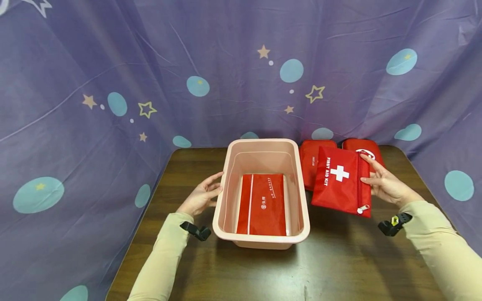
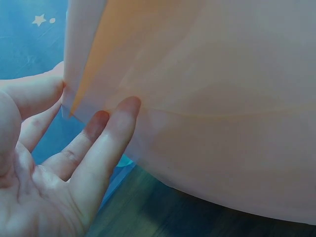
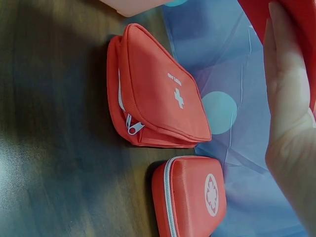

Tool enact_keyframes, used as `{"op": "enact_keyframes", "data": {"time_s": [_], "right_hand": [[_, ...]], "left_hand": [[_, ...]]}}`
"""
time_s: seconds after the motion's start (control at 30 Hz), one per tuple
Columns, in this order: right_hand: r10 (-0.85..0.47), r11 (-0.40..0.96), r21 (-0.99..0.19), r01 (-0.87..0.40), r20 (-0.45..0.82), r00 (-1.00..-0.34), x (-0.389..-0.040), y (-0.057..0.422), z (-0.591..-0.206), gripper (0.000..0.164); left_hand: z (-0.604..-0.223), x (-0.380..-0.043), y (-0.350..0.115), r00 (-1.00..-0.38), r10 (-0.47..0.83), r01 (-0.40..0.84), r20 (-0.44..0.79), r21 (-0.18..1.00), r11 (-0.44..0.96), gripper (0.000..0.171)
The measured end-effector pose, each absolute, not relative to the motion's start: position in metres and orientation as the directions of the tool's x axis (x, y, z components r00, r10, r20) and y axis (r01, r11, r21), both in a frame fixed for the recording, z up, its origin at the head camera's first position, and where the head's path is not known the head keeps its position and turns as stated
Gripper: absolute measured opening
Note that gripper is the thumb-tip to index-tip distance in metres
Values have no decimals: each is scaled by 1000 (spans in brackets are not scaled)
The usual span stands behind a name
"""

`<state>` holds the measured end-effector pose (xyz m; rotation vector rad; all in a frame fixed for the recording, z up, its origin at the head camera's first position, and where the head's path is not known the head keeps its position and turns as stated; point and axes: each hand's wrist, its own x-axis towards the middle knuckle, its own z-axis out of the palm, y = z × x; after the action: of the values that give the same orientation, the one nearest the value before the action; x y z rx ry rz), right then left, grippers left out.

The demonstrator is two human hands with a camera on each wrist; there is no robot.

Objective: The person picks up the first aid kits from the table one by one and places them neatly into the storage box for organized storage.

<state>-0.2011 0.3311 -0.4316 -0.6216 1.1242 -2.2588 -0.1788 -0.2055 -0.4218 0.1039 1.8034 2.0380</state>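
While our left hand (image 1: pixel 202 194) touches the tub (image 1: pixel 261 238), fingers (image 2: pixel 117 133) spread, our right hand (image 1: pixel 385 184) pinches a pouch (image 1: pixel 339 190) right of the tub, apparently for packing; next calls for lowering it inside.

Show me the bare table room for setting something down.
Bare table lies in front of the pink bin, and at the back left, between bin, left hand and curtain. Right of the bin is crowded: two red cases at the back, the pouch in the right hand before them.
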Motion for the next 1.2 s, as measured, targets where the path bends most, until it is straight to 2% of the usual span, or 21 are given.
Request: {"op": "enact_keyframes", "data": {"time_s": [0.87, 1.2], "right_hand": [[-614, -606, -755, 252, 242, -751, -201, 330, -413, 70], [-615, -594, -762, 257, 224, -756, -200, 331, -404, 73]], "left_hand": [[-420, -177, -204, -911, 355, -249, -210, 966, -70, 62], [-421, -177, -206, -912, 354, -243, -209, 968, -57, 62]]}}
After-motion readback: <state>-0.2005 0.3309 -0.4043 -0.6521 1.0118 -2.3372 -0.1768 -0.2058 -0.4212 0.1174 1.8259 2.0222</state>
